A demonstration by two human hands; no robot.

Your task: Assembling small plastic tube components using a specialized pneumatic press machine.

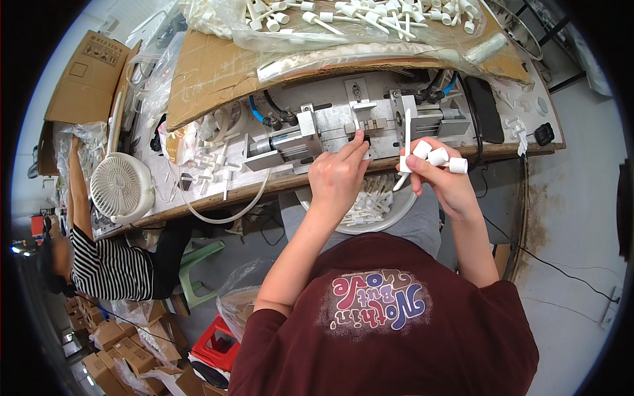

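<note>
Cardboard boxes (135,356) are crowding the floor at the near left of this workroom, with a red stool (218,343) and a green stool (200,263) standing close by. At the far left, a co-worker in a striped shirt (109,267) is sitting beside the desk (290,179), one arm extending toward an open carton (86,82). On the desk's left part, a white fan (122,187) is standing near scattered white plastic pieces (214,168). Across the far side, a cardboard sheet (218,79) is carrying a heap of white capped tubes (376,16) on clear plastic.

Below that sheet, a metal clamping fixture (360,122) is sitting between two pneumatic cylinders. The left hand (340,177) is leaning over its near side, index and middle fingers stretching to the middle block; whether they are gripping a small part, I cannot tell. Just right of the fixture, the right hand (446,185) is holding several white capped pieces (437,156), its fingers closing around the stems while the caps are pointing right. One long white stem (407,142) is standing upright at its fingertips. Nearer, a white basin (399,214) full of similar pieces is resting at the person's lap.
</note>
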